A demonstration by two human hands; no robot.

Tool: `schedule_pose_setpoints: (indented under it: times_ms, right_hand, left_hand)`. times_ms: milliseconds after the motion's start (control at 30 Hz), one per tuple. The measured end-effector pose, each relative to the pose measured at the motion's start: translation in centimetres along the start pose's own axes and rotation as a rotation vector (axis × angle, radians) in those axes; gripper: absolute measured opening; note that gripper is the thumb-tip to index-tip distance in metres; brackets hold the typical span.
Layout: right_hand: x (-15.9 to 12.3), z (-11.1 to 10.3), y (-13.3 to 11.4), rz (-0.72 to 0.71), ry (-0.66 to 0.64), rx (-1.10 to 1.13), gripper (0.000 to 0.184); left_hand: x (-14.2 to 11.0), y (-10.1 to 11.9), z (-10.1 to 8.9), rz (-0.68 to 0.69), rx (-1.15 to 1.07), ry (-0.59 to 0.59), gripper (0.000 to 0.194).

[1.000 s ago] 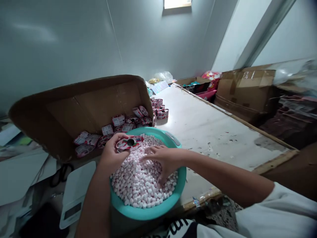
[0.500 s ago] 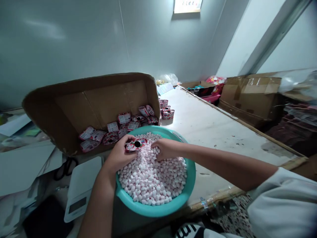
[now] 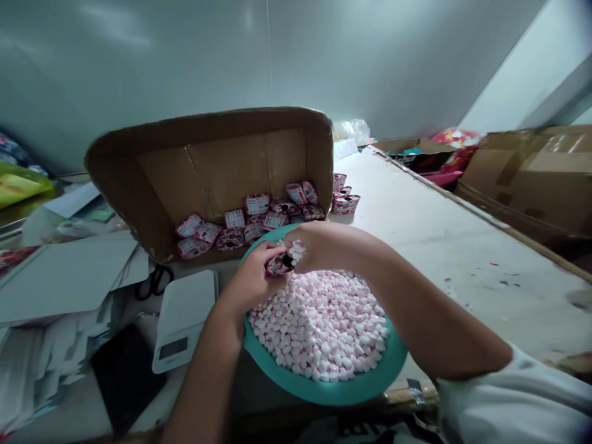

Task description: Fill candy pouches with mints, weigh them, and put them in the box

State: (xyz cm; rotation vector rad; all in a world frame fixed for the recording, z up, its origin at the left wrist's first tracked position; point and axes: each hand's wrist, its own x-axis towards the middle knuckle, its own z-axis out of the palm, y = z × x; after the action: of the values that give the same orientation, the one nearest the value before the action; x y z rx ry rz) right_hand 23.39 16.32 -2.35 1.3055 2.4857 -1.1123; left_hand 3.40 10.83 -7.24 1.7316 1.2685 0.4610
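My left hand (image 3: 259,276) is wrapped round a small red printed packet (image 3: 279,265), whose dark round opening faces up. Cupped in the closed fingers of my right hand (image 3: 314,243) are several pale pink candies (image 3: 296,250), held right at that opening. Below both hands, a teal basin (image 3: 324,393) is heaped with loose pinkish-white candies (image 3: 319,320). Behind the basin a brown cardboard box (image 3: 231,160) lies with its open side toward me, and similar packets (image 3: 256,205) are piled inside it.
A white digital scale (image 3: 185,320) lies left of the basin, with black scissors (image 3: 155,282) and a dark flat object (image 3: 127,376) near it. White sheets (image 3: 74,271) cover the far left. More packets (image 3: 346,202) stand right of the box on the white table (image 3: 416,228).
My right hand has come up out of the heap with candies and moved over to the packet. The packet has tilted toward it. The whole view has shifted left.
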Motion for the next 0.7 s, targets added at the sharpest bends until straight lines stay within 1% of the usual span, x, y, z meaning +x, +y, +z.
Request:
schedule_pose_setpoints:
  times_ms: [67,167,233,300,433,533,633,700]
  right_hand:
    - [0.0,0.6,0.3,-0.027,0.058,0.045,0.034]
    - [0.0,1.4,0.8,-0.079,0.144,0.138,0.027]
    - [0.0,1.9,1.0,-0.105,0.177,0.191,0.028]
    - [0.1,2.2,1.2,-0.125,0.193,0.220,0.031]
    - [0.4,2.7,1.6,-0.182,0.190,0.247,0.031]
    - [0.2,2.7,1.4,-0.250,0.209,0.259,0.027]
    - [-0.9,2.6,1.6,-0.289,0.249,0.285,0.030]
    - [-1.9,2.9,2.4,-0.277,0.298,0.295,0.034]
  left_hand:
    - [0.0,-0.1,0.0,0.010,-0.007,0.003,0.048]
    - [0.2,0.0,-0.1,0.031,-0.005,-0.012,0.039]
    - [0.2,0.3,-0.1,0.026,0.006,-0.020,0.032]
    - [0.3,0.5,-0.1,0.029,0.014,-0.013,0.028]
    - [0.2,0.8,-0.1,0.037,0.016,-0.003,0.028]
    - [0.2,0.9,-0.2,0.022,0.032,0.004,0.032]
    - [0.1,1.0,-0.3,0.014,0.023,-0.004,0.034]
    - [0.1,1.1,-0.3,-0.007,0.023,0.009,0.036]
